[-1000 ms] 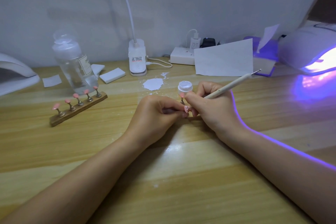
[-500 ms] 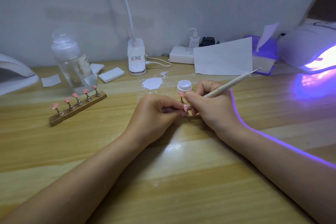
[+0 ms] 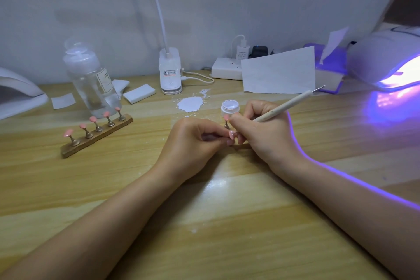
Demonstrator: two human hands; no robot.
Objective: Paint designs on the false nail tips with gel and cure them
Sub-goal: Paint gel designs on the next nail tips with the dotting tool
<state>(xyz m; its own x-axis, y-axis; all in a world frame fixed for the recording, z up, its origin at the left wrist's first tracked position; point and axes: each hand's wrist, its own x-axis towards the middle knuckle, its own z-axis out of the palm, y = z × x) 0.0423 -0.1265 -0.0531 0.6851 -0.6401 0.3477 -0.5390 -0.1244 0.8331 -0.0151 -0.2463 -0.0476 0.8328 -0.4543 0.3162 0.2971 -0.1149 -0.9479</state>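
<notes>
Head view: your left hand (image 3: 193, 141) rests on the wooden table (image 3: 204, 223), fingers curled, pinching a pink nail tip (image 3: 231, 135) at mid-table. Your right hand (image 3: 261, 129) meets it there, fingers wrapped round a dotting pen (image 3: 284, 108) whose metal end points up and right. A single pink tip on a stand (image 3: 226, 120) sits just behind your fingertips, in front of an open gel jar (image 3: 230, 108). The wooden holder (image 3: 97, 135) with five pink tips lies well left. The curing lamp (image 3: 386, 61) glows violet at far right.
</notes>
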